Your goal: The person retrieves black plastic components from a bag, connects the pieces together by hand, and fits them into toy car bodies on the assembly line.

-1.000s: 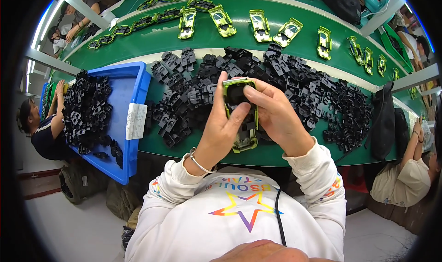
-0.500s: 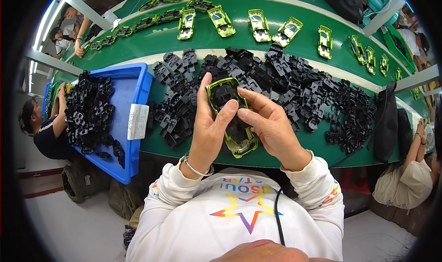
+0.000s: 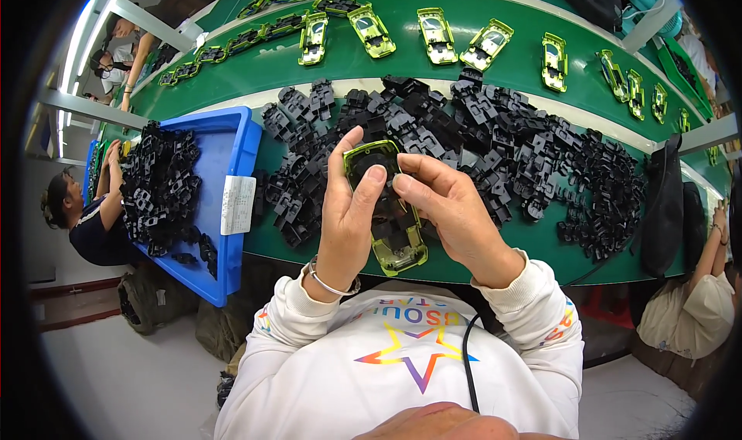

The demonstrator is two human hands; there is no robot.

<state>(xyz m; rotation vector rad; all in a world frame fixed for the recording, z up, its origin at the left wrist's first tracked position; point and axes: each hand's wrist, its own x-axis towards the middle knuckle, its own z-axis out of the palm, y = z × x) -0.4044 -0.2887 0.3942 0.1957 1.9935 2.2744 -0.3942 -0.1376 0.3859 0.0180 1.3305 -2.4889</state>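
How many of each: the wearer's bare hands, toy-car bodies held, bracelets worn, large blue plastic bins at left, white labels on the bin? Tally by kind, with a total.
Bare left hand and bare right hand: 2
Yellow-green plastic toy-car body: 1
Silver-coloured bracelet: 1
Large blue plastic bin: 1
White rectangular label: 1
Total: 6

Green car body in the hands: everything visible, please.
The green car body, glossy and plastic-looking, has a yellow-green rim around a dark inside facing the camera. It is between the left hand and right hand, thumbs covering part of the inside, far end angled slightly left, in front of black parts.
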